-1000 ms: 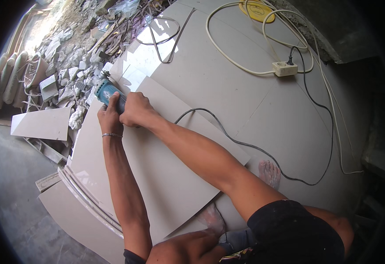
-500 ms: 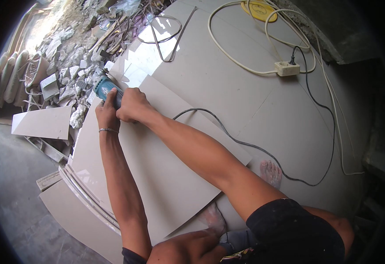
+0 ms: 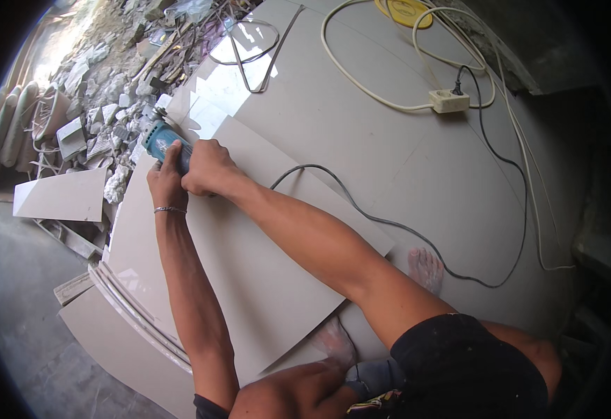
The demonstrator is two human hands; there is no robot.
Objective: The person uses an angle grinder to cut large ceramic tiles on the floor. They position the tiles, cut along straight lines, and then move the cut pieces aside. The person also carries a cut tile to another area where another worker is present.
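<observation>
Both my hands grip a blue angle grinder [image 3: 158,140] at the far edge of a large light-grey tile [image 3: 270,244]. My left hand [image 3: 167,178] wraps the body from the left, with its thumb along the top. My right hand [image 3: 209,167] is closed round the rear of the body, just to the right of the left one. The grinder's head points away from me, toward the rubble; its disc cannot be made out clearly. A black power cord [image 3: 347,188] runs from behind my right hand across the tile to the right.
Broken rubble [image 3: 110,115] lies beyond the grinder. A cut tile piece [image 3: 61,195] and stacked curved tile strips [image 3: 137,318] are on the left. At the back right, the cord plugs into a white extension socket [image 3: 449,101] near a yellow disc [image 3: 403,11]. My bare feet [image 3: 425,270] are close to the tile.
The whole view has shifted slightly, so everything sits a little farther left and up. My hands keep the same hold on the grinder.
</observation>
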